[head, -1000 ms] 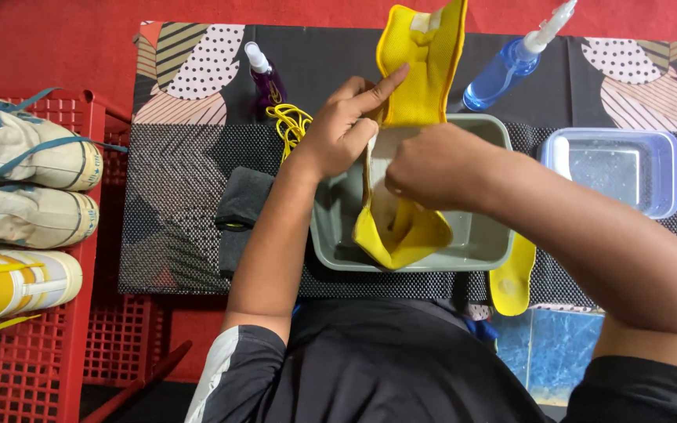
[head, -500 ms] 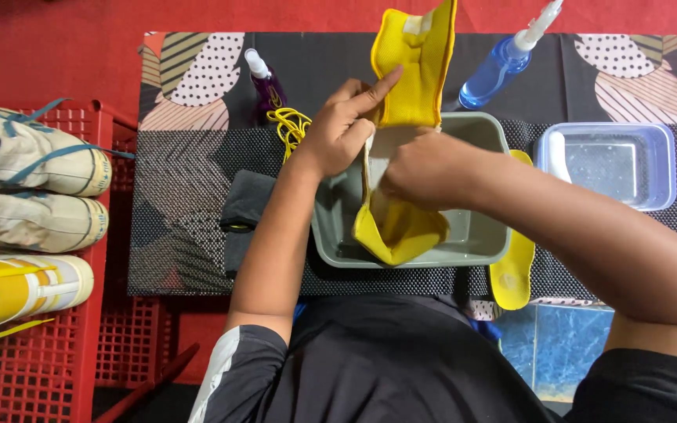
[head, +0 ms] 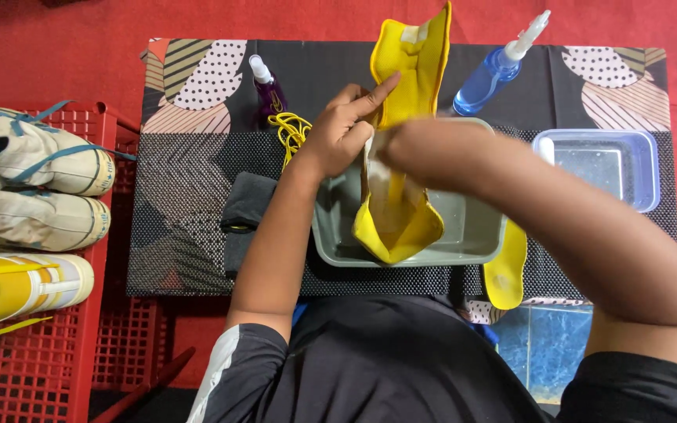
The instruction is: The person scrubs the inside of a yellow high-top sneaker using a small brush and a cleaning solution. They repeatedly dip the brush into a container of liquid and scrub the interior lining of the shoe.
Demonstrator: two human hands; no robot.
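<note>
Honestly, the right hand [head: 413,149] is a blur, so I can't tell what its fingers are doing inside the yellow shoe [head: 401,149]. Left hand [head: 342,129] pinches the shoe's side, holding it upright over the grey tub [head: 476,235]. Compared with a second ago, the shoe's barely shifted; the view is just slightly lower.

Black short-sleeved shirt, white sleeve stripes, bare forearms

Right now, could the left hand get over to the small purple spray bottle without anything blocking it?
Probably yes. The left hand grips the yellow shoe over the grey basin; the purple spray bottle stands just beyond, only loose yellow laces between. It must let go first.
</note>
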